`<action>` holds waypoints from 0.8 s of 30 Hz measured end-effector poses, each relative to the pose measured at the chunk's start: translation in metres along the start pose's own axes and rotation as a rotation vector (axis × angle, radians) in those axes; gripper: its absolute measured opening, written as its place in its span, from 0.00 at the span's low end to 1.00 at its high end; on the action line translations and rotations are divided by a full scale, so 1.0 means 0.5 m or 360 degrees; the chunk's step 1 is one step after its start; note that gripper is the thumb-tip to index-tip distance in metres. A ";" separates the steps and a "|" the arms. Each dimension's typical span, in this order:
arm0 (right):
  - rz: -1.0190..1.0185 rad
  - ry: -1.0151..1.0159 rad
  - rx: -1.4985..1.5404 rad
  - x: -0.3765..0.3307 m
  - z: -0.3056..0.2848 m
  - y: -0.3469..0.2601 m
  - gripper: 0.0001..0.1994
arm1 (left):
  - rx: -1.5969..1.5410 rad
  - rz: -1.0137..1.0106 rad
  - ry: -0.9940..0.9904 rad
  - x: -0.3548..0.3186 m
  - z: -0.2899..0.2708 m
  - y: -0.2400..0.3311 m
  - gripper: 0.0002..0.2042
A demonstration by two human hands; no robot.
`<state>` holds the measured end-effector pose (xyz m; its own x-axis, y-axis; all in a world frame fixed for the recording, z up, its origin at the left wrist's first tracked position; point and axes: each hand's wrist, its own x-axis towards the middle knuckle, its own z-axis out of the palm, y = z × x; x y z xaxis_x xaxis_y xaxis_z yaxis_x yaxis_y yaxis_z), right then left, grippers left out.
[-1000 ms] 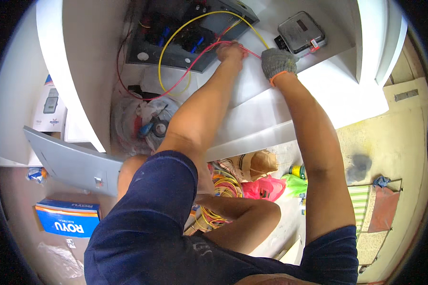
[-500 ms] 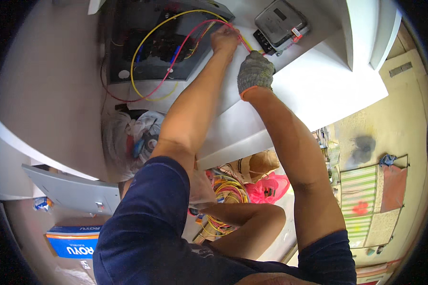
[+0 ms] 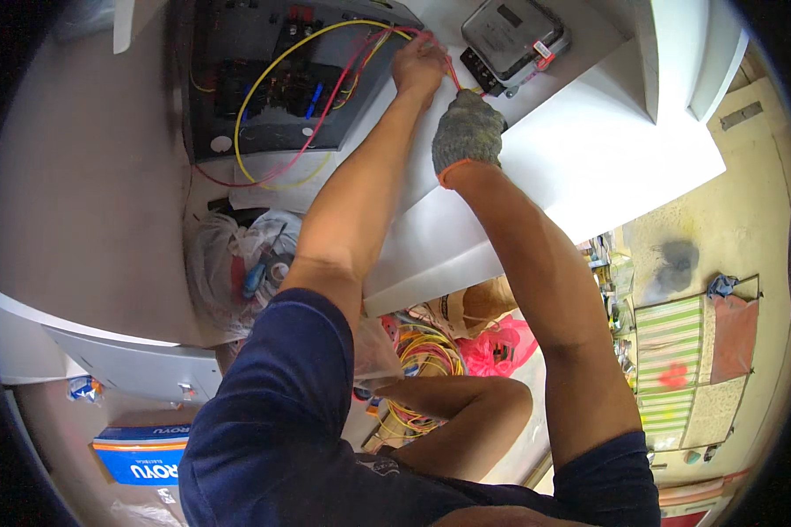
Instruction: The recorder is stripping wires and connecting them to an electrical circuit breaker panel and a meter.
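Observation:
My bare left hand [image 3: 420,67] is closed round a red wire [image 3: 453,74] and a yellow wire [image 3: 315,35], beside an open dark grey electrical box [image 3: 277,133]. Both wires loop left across the box's front. My right hand [image 3: 468,133], in a grey knitted glove with an orange cuff, is closed just below, where the red wire runs into its grip. What else the glove covers is hidden. Next to the right hand, an electric meter [image 3: 511,37] with a clear cover and black terminal block [image 3: 482,72] lies on the grey-white surface.
A clear plastic bag [image 3: 215,263] with tools lies left of my left arm. Below my arms are coiled wires [image 3: 431,351], a pink bag [image 3: 499,344] and a brown paper bag [image 3: 483,307]. A blue box [image 3: 141,461] and a grey metal panel [image 3: 141,360] sit lower left.
My view has shifted slightly, so the box and meter appear a little further left. The wires between my hands have shifted a little, with less yellow showing. Both hands keep their grip.

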<state>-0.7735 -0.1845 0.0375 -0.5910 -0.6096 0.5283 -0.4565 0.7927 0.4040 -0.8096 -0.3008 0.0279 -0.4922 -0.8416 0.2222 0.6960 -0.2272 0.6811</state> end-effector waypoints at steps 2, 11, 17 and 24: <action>-0.0319 -0.0108 -0.0270 -0.014 -0.025 -0.006 0.12 | 0.0063 -0.0095 0.0092 0.014 -0.016 -0.027 0.14; -0.0374 -0.0349 -0.0720 -0.041 -0.066 -0.006 0.13 | -0.0145 -0.0224 0.0215 0.024 0.030 -0.039 0.07; -0.0466 -0.0513 -0.0719 -0.045 -0.119 -0.048 0.14 | -0.0261 -0.0475 0.0255 0.060 -0.013 -0.074 0.09; -0.0288 -0.0509 -0.0545 -0.028 -0.083 -0.023 0.16 | -0.0274 -0.0733 0.0320 0.027 0.019 -0.039 0.14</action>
<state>-0.7327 -0.1850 0.0565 -0.7212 -0.6652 0.1933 -0.3580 0.5968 0.7181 -0.8350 -0.3031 0.0244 -0.6689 -0.7092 -0.2226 0.5154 -0.6583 0.5486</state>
